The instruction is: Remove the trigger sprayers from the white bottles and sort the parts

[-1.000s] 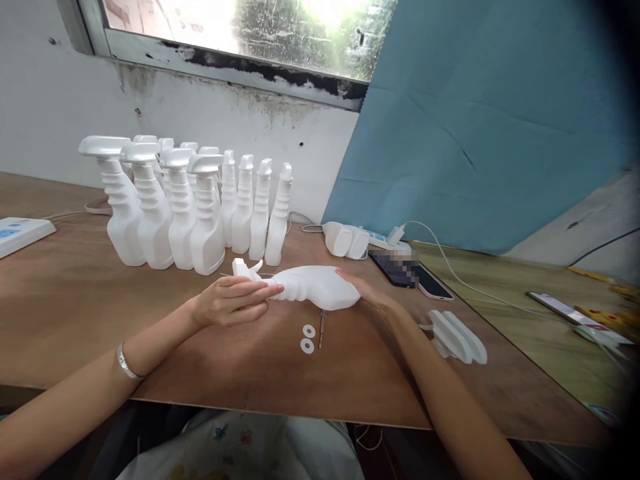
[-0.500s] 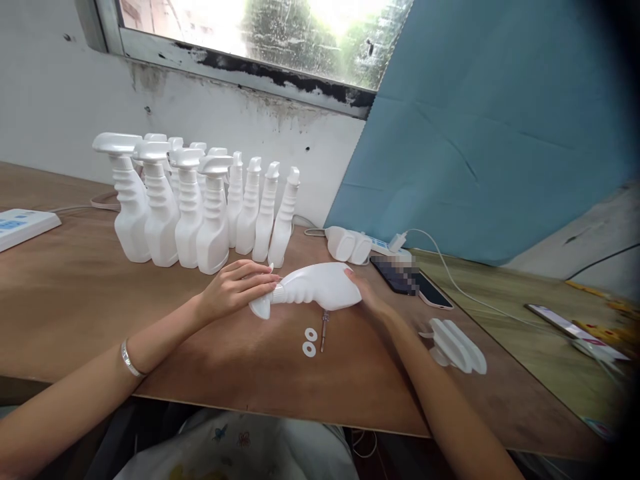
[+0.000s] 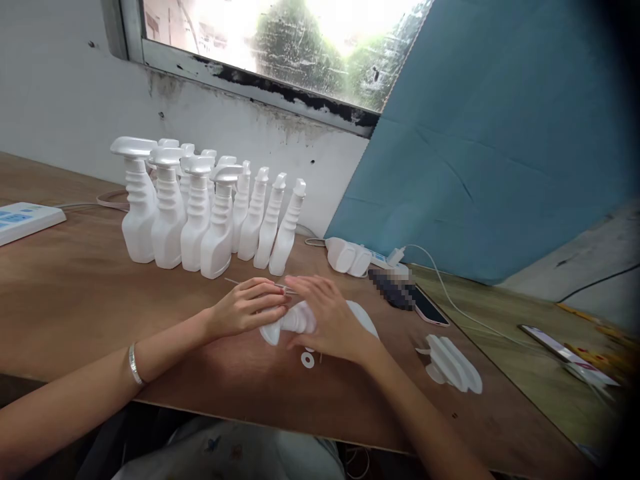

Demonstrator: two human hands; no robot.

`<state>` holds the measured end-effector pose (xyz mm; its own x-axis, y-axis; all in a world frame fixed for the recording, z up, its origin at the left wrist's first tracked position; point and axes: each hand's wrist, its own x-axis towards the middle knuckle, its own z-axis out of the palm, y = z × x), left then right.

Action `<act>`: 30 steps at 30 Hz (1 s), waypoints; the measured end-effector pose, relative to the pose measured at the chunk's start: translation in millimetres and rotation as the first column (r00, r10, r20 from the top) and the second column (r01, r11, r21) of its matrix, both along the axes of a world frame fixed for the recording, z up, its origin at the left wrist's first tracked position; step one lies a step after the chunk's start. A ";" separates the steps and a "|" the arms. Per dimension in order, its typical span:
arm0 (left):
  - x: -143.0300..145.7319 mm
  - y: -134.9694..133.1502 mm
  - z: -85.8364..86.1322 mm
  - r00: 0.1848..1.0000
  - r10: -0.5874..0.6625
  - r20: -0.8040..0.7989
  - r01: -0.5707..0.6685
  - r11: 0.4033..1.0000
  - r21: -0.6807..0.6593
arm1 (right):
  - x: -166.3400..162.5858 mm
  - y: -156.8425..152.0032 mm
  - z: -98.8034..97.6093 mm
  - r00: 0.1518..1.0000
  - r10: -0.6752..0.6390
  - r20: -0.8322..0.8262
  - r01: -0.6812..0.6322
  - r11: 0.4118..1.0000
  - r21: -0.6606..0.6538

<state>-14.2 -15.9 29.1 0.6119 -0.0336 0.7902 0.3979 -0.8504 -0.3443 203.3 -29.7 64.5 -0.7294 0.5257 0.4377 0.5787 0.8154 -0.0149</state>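
Fingers (image 3: 267,300) of the left hand (image 3: 240,310) hold the head of a white ribbed plastic spray bottle (image 3: 299,320), sideways over the brown wooden table (image 3: 225,377); the right hand (image 3: 333,323) spreads across it, grip unclear. Behind: matching upright bottles (image 3: 167,230), stained white wall (image 3: 65,100), metal-framed window (image 3: 300,53), blue cloth (image 3: 475,133).

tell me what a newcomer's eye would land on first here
Most likely the cluster of white spray bottles standing upright on the left part of the brown table, with the bright window above. The big blue sheet at upper right probably draws the eye next. Then, front and centre, comes the handled bottle on its side, the left grip at its head end, the right grip across its body.
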 end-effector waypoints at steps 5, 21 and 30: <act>4.2 -0.8 -4.5 0.999 -0.013 0.030 0.015 0.997 -0.079 | -23.6 -1.2 -13.3 0.996 -0.049 0.068 0.047 0.999 0.027; -3.3 29.1 -45.2 0.779 0.438 -0.449 -0.616 0.398 -0.680 | -12.9 37.2 71.6 0.704 -0.126 -0.699 0.293 0.948 0.124; 9.5 6.4 -49.1 0.864 0.187 -0.468 -0.473 0.623 -0.623 | -86.0 88.5 79.9 0.529 -0.030 -0.848 -0.005 0.999 -0.039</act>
